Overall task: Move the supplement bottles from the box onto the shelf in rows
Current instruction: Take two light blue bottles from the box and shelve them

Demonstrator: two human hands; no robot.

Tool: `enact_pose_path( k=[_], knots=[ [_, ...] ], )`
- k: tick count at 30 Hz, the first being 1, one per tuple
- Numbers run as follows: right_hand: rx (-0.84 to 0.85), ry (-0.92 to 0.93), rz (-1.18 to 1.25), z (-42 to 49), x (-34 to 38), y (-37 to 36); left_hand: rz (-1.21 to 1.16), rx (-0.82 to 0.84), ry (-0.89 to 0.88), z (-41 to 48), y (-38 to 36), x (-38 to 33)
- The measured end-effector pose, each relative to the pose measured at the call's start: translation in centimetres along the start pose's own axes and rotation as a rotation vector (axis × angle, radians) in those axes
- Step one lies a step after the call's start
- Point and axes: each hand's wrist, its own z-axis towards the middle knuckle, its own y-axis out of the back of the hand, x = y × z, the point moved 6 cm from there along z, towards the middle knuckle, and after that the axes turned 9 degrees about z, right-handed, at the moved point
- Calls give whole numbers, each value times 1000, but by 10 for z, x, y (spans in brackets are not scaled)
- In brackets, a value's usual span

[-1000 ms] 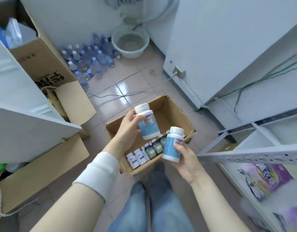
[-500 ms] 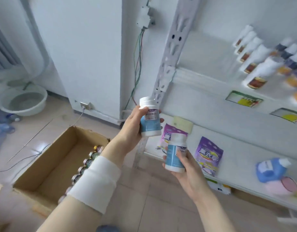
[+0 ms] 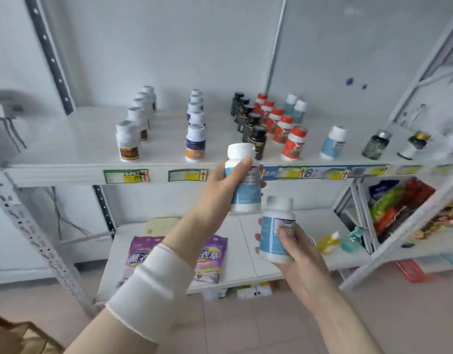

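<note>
Our left hand [image 3: 220,190] is wrapped around one blue-and-white supplement bottle [image 3: 245,192], held upright right in front of the shelf [image 3: 67,152] edge. Our right hand [image 3: 300,254] curls round a second bottle [image 3: 275,233], lower and nearer. Rows of bottles already stand on the shelf, including a matching blue one [image 3: 332,143] to the right. The cardboard box [image 3: 13,338] corner sits near left.

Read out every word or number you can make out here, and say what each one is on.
"8": price strip on the upper shelf edge.
"衣草": right purple bag on the lower shelf.
Too blurred: labels on the upper held bottle in the left hand, the lower held bottle in the right hand, the shelved bottles, the price tags.
</note>
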Motion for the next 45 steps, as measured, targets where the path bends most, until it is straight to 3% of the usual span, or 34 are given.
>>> enact_pose_path(
  k=[10, 19, 25, 30, 39, 45],
  knots=[
    [-50, 156, -1, 53, 142, 112, 104, 182, -41, 119, -142, -1],
    [17, 250, -14, 173, 251, 161, 185, 246, -139, 258, -209, -12],
    [-23, 242, -176, 246, 298, 187, 294, 193, -134, 341, -230, -11],
    [3, 197, -336, 300, 323, 208, 403, 173, -101, 403, -228, 1],
    [253, 28, -798, 375, 325, 203, 685, 166, 54, 463, -210, 30],
    [421, -60, -898, 400, 287, 190, 1112, 133, 90, 481, -197, 43]
  ],
)
